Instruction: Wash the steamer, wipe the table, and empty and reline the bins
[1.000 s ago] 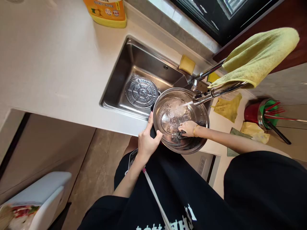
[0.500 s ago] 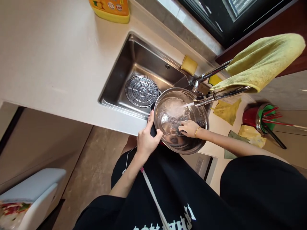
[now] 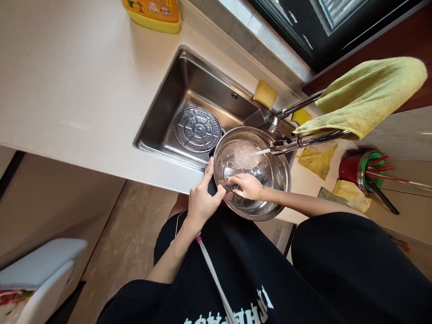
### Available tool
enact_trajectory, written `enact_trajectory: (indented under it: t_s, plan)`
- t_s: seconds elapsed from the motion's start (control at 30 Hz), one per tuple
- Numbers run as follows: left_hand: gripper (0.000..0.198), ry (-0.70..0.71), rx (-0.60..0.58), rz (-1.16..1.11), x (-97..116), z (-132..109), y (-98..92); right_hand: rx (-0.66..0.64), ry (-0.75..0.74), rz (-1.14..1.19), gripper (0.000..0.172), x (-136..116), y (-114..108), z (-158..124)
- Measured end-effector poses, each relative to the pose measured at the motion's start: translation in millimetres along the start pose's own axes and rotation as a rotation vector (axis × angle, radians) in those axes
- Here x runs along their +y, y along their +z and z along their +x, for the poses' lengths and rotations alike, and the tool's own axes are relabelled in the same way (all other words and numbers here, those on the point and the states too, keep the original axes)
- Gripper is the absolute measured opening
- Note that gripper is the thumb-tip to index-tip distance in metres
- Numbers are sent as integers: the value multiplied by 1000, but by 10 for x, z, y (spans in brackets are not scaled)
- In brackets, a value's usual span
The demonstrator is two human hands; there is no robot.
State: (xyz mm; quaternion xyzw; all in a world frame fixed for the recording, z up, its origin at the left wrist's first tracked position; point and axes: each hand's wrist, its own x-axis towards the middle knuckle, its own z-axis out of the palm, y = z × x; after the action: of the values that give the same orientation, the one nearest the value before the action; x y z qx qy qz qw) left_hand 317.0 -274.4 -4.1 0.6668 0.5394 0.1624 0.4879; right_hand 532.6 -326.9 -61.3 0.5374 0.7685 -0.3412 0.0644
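A shiny steel pot (image 3: 283, 180) sits tilted over the sink's front right corner, with water from the faucet (image 3: 286, 147) splashing into it. My left hand (image 3: 204, 195) grips the pot's left side by its black handle, thumb against the rim. Inside the pot, my right hand (image 3: 246, 185), with a gold bracelet at the wrist, is closed on a dark steel wool scrubber (image 3: 232, 187) pressed against the inner wall on the near left. Part of the scrubber is hidden under the fingers. A round perforated steamer rack (image 3: 197, 129) lies flat in the sink (image 3: 158, 121).
A yellow sponge (image 3: 265, 94) rests behind the sink. A yellow cloth (image 3: 367, 99) hangs over the metal pipes on the right. More cloths (image 3: 319, 161) and a red pot with a green rim (image 3: 351, 168) are farther right. An orange-yellow bottle (image 3: 153, 15) stands at the back left.
My right hand has moved left inside the pot with the scrubber, toward the left wall. My left hand keeps its hold on the pot. Water still runs.
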Motion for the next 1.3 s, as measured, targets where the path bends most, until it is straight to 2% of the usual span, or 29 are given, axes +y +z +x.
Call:
enact_trajectory:
  t_s: [0.03, 0.13, 0.33, 0.5, 0.63, 0.77, 0.97, 1.1, 1.17, 1.3]
  plan:
    - [80, -2, -1, -3, 0, -1, 0, 15, 0, 38, 24, 5, 3, 24]
    - [81, -3, 8, -4, -3, 0, 10, -14, -51, 53, 11, 61, 0, -11]
    - [81, 2, 9, -16, 0, 20, 11, -3, -194, -139, 22, 111, 19, -128]
    - [82, -23, -4, -8, 14, 12, -11, -2, -106, -28, 17, 4, -10, 68]
    - [83, -36, -11, 1, 23, 19, -9, -129, -75, -30, 13, 22, -88, 81]
    - [83, -18, -3, -4, 22, 27, -4, -267, -105, -98, 19, 78, -118, 5]
    - [83, -50, -12, 21, 41, 35, -11, -123, -132, -46, 20, -20, -79, 97]
    - [83, -37, -10, 8, 52, 48, -6, -240, -150, -111, 23, 66, -112, -40]
    - [83, -34, -7, 3, 43, 42, -2, -257, -154, -100, 23, 92, -106, -59]
    - [84, -34, -7, 5, 14, 13, -1, -122, -174, 9, 21, 43, -26, 55]
